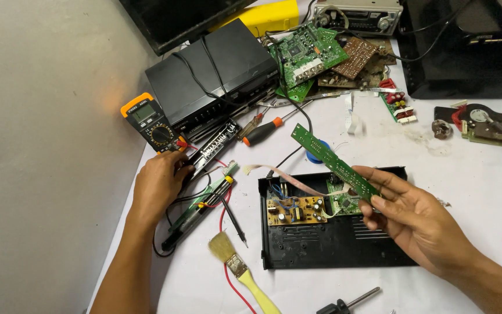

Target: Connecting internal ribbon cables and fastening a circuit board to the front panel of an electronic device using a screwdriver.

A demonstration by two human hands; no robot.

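Note:
My right hand (413, 218) holds a long narrow green circuit board (331, 161) up at an angle above an opened black device case (332, 244). A flat ribbon cable (289, 179) runs from the strip down into the case, where a tan power board (295, 210) and a small green board sit. My left hand (159, 185) rests on the table at the left, fingers curled over black probe leads just below an orange multimeter (151, 122). What exactly the left fingers pinch is hidden.
Stacked black set-top boxes (216, 75) lie behind the multimeter. An orange-handled screwdriver (265, 131), loose green and brown circuit boards (315, 55), a paintbrush (236, 264), a red wire and test probes (204, 206) crowd the white table. A wall runs along the left.

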